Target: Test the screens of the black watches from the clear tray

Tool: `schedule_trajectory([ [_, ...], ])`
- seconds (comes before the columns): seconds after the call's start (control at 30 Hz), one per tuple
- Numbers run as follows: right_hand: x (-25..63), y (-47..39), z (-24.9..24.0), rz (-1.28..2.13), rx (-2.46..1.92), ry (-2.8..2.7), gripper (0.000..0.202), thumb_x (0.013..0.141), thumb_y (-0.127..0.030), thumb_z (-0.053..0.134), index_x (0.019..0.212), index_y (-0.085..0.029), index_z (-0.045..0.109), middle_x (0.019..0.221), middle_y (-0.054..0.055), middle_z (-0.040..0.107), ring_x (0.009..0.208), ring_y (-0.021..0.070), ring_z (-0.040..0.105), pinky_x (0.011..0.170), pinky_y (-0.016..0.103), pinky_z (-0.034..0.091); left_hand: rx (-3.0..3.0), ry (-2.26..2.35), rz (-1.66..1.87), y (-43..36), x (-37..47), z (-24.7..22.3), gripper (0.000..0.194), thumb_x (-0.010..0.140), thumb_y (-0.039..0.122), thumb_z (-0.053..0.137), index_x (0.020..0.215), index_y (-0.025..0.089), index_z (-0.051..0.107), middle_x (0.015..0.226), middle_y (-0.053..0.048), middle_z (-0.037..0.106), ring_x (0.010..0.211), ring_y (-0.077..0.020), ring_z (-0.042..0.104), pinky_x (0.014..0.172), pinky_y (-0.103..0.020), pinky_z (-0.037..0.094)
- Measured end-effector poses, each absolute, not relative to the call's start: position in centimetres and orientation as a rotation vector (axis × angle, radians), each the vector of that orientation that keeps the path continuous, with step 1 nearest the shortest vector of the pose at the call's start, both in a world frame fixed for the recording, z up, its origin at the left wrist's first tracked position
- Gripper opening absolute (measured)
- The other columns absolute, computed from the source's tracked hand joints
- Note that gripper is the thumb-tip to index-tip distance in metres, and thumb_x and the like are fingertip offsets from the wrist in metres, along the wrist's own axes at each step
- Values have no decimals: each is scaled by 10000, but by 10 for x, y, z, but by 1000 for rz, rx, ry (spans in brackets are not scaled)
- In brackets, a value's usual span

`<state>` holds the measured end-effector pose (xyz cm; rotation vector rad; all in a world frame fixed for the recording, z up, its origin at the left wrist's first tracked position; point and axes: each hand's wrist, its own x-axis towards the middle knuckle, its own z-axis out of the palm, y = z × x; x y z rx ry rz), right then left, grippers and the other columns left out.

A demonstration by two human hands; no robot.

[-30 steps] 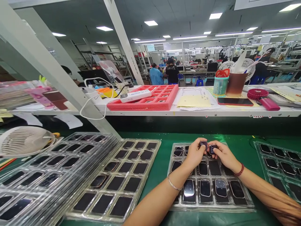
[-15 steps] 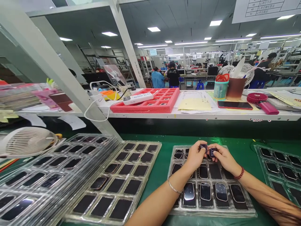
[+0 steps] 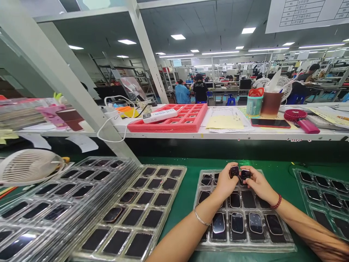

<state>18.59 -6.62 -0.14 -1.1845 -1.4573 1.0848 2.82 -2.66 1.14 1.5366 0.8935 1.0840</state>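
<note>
In the head view, the left hand has its fingers closed around one watch, and the right hand grips another watch beside it. Both watches are above the far part of a clear tray on the green surface.

Ceiling: lit panels | white shelf | blue stools | metal racks
</note>
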Motion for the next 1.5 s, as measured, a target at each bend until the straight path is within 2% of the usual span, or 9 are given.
schedule_trajectory([
  [0.17,187,-66,-1,1079,-1191,-1494,384,794,-198,455,1175,-183,493,1015,67,593,711,143,590,588,267,478,1501,928,1024,-28,27,17,336,720,50,476,1018,166,581,815,-16,629,621,-102,560,636,-227,468],
  [0.3,187,-66,-2,1066,-1181,-1486,413,786,-183,475,1199,-188,487,1033,65,598,725,141,600,600,260,483,1532,923,1062,-28,27,17,399,678,18,494,1034,171,587,878,-27,644,739,-119,587,697,-224,471],
  [0.43,185,-67,1,1064,-1174,-1494,355,785,-199,477,1135,-183,531,1021,66,612,703,140,605,589,260,487,1537,928,1028,-28,27,17,400,694,21,467,1046,162,594,886,-31,642,659,-101,563,658,-226,466],
  [0.6,184,-68,3,1069,-1159,-1475,404,757,-197,512,1161,-193,521,1011,64,602,732,157,606,586,262,490,1569,926,1058,-29,27,17,459,642,-18,493,1047,172,596,950,-30,651,836,-133,603,774,-236,469],
  [0.73,186,-67,-1,1056,-1180,-1487,359,784,-211,489,1140,-195,531,1021,63,600,733,154,609,601,271,494,1554,912,1043,-28,27,15,386,702,31,488,1043,173,599,940,-34,646,766,-125,597,742,-246,485],
  [1.0,184,-67,1,1080,-1161,-1443,461,706,-175,515,1166,-206,513,991,56,605,772,164,610,609,265,498,1565,899,1059,-25,28,10,564,608,-66,467,1100,188,578,1043,-41,637,917,-149,602,825,-258,475],
  [1.2,185,-67,0,1076,-1173,-1473,363,761,-205,499,1121,-192,540,1030,68,607,714,151,607,588,269,486,1540,930,1028,-28,27,15,393,704,26,498,1056,173,587,858,-23,643,735,-128,592,728,-251,478],
  [1.37,185,-67,0,1055,-1148,-1480,425,720,-175,506,1143,-208,534,1069,62,601,783,159,606,625,267,502,1507,910,1050,-28,27,15,522,614,-62,460,1054,186,592,939,-25,641,841,-139,602,804,-258,478],
  [1.5,185,-67,1,1074,-1156,-1486,382,736,-217,520,1117,-214,548,1062,63,599,784,165,601,632,275,506,1481,910,1032,-28,28,14,555,601,-81,430,1058,187,596,987,-36,636,838,-138,600,757,-246,495],
])
